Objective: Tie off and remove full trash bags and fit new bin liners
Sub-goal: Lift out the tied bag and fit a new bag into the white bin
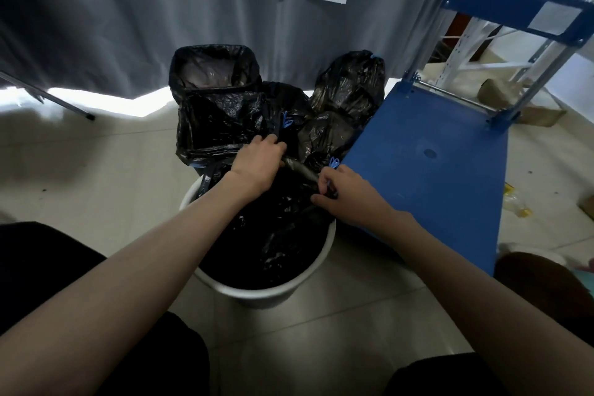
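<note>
Tiled floor, grey curtain behind. Black plastic bag [266, 235] sits in the round white bin [316, 267]; left hand [257, 164] and right hand [340, 193] both grip its twisted neck. I'd cinch tight above the rim before lifting.

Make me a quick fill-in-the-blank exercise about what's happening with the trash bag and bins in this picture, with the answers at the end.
1. Both hands grip the gathered neck of the black bag that sits inside the ____ bin.
2. The left hand and right hand pull a twisted strip of ____ plastic between them.
3. The flat cart to the right of the bin is ____.

Missing words: white; black; blue
</note>
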Motion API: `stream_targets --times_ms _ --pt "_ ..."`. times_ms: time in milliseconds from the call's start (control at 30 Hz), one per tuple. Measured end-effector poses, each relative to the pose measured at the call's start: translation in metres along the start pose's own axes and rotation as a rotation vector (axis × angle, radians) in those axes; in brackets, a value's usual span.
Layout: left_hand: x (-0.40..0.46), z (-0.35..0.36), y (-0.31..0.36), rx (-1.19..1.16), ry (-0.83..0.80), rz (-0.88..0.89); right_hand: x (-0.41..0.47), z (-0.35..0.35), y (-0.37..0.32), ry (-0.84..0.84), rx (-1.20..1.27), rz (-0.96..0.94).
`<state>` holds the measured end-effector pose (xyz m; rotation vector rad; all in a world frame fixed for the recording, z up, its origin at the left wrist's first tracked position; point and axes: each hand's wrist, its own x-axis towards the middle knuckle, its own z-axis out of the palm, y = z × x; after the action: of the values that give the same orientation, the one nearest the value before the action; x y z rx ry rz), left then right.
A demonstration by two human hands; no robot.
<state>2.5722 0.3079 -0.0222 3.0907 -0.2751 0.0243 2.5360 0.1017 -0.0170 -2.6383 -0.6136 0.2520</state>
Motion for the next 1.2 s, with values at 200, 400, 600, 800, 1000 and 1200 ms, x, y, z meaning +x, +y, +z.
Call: stream_targets --times_ms 200,400,600,800,1000,1200 --pt "-0.010 -0.007 -0.012 -0.053 0.013 -0.079 -0.012 0.000 0.004 -0.075 0.091 -0.094" --pt "-0.011 -0.009 -0.012 -0.040 0.006 -0.117 -0.016 -0.009 0.011 -0.078 0.303 0.031" --pt "-0.014 -0.006 -0.011 0.043 0.021 -0.129 -0.025 -0.008 0.018 -0.052 0.202 0.055" --pt "-0.027 -0.023 0.011 -0.147 0.121 0.009 -0.026 -0.005 0.020 -0.037 0.011 0.058" --pt "-0.058 -0.026 0.040 -0.348 -0.232 0.069 -0.026 -0.002 0.022 0.023 -0.021 0.121" --pt "-0.076 -0.009 0.034 -0.384 -0.304 0.087 -0.032 0.000 0.021 -0.006 -0.074 0.174"
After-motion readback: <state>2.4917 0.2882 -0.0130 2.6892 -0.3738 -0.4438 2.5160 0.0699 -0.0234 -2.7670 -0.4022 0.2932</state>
